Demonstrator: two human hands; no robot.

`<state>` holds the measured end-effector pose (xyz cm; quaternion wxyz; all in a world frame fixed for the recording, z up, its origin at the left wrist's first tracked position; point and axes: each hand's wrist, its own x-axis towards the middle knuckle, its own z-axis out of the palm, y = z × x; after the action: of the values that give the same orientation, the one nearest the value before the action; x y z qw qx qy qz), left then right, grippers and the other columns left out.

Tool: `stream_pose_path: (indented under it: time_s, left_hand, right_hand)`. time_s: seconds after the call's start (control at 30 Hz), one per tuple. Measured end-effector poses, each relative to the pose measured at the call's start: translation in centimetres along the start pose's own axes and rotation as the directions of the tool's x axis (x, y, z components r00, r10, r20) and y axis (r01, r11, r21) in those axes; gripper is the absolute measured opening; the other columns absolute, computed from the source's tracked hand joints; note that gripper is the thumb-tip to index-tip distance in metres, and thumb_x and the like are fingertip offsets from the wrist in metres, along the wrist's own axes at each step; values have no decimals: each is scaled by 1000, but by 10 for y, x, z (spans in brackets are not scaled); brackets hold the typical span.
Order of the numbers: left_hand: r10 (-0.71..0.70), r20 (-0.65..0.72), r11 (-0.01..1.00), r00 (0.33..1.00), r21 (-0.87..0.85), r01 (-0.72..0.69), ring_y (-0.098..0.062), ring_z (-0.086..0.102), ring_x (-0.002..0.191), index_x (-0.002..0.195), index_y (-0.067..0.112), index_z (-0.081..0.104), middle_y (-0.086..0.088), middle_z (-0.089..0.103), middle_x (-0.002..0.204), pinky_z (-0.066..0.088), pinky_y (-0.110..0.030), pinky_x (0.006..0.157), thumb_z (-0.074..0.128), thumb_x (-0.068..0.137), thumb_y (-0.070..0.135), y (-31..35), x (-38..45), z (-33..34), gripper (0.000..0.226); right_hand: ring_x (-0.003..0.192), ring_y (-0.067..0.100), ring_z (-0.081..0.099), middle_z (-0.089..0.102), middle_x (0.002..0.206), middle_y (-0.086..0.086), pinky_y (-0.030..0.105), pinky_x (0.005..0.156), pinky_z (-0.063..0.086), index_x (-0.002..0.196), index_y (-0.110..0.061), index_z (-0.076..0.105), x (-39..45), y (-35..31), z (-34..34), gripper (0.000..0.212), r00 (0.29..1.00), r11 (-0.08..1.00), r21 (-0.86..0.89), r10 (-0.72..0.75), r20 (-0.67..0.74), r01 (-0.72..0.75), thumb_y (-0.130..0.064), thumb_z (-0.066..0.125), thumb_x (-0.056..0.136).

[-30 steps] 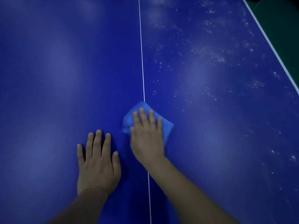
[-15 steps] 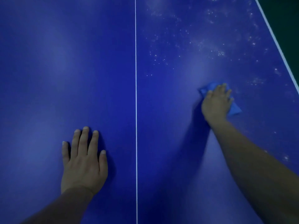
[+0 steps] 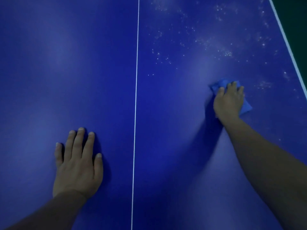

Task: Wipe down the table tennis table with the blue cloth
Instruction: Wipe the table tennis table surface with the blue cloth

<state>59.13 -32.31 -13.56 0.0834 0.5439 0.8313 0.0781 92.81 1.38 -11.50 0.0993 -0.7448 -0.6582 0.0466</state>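
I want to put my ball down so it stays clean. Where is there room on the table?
The table is bare left of the white centre line, beyond the left hand. It also looks bare between that line and the right hand. Avoid the far right: white specks lie there, and the blue cloth is wiping.

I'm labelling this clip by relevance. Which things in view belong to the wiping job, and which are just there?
Belongs to the job:
blue cloth, under the right hand
table tennis table
white specks beyond the cloth
left hand, flat on the table

Just there:
white centre line
white edge line
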Motion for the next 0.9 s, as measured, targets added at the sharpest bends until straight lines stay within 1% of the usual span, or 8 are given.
stream_pose_path:
  time_s: [0.1, 0.23, 0.33, 0.4, 0.47, 0.57, 0.7, 0.9]
  left_hand:
    - [-2, 6, 1000, 1000, 1, 2, -31, 16, 153, 151, 6, 40, -14, 28, 161, 3, -53, 123, 29, 95, 39, 0, -1, -1, 66]
    - [-1, 14, 1000, 1000, 6, 1, -30, 14, 154, 152, 7, 39, -14, 27, 162, 6, -56, 123, 28, 95, 40, -1, -1, -1, 66]
    - [-1, 12, 1000, 1000, 6, 1, -32, 16, 153, 151, 6, 41, -15, 29, 161, 7, -57, 122, 29, 95, 40, 0, -1, -2, 67]
    - [6, 6, 1000, 1000, -2, -6, -33, 19, 152, 150, 5, 42, -16, 30, 161, 7, -56, 122, 31, 94, 39, 2, 0, -3, 67]
    - [4, 8, 1000, 1000, 0, -4, -33, 19, 152, 150, 6, 42, -15, 30, 161, 6, -55, 122, 31, 93, 39, 3, 0, -3, 67]
    - [1, 22, 1000, 1000, 18, -1, -31, 18, 153, 151, 6, 41, -14, 30, 161, 7, -56, 122, 31, 93, 40, 1, -1, -2, 67]
    - [5, 16, 1000, 1000, 10, -5, -32, 19, 152, 150, 6, 42, -15, 31, 161, 11, -60, 121, 33, 92, 38, 2, 1, -3, 66]
    - [14, 4, 1000, 1000, 19, -14, -35, 23, 150, 148, 5, 44, -17, 33, 159, 12, -60, 120, 36, 90, 37, 0, 0, -3, 66]
  right_hand:
    - [141, 48, 34, 38, 154, 24, 59, 115, 27, 144, 4, 43, -57, -58, 15, 55, 966, 966, -17, -259, 11, 260, -27, 31, 100]
    - [146, 39, 32, 39, 157, 12, 53, 116, 27, 149, -9, 44, -110, -80, 23, 55, 710, 727, 39, -679, 188, 685, -32, 31, 100]
    - [130, 49, 47, 48, 147, 23, 59, 101, 44, 142, -1, 46, -44, -48, 20, 55, 831, 822, -124, -544, 118, 556, -29, 29, 98]
    - [133, 46, 41, 42, 152, 22, 59, 104, 39, 146, -3, 39, -3, -20, 11, 55, 966, 957, -134, -247, 78, 255, -32, 27, 101]
    - [144, 41, 28, 30, 161, 14, 58, 115, 25, 153, -7, 32, 0, -16, 8, 54, 995, 992, -112, -55, 86, 64, -33, 28, 106]
    - [143, 43, 31, 35, 158, 16, 58, 114, 28, 151, -6, 37, -49, -53, 17, 59, 970, 963, -120, -233, 68, 240, -35, 22, 102]
    - [144, 40, 34, 39, 157, 11, 56, 114, 28, 149, -11, 44, -131, -140, 37, 59, 779, 786, -40, -603, 170, 617, -35, 27, 98]
    - [152, 29, 18, 26, 164, 1, 47, 122, 10, 156, -20, 31, -128, -262, 62, 54, 663, 684, 78, -725, 188, 725, -38, 30, 106]
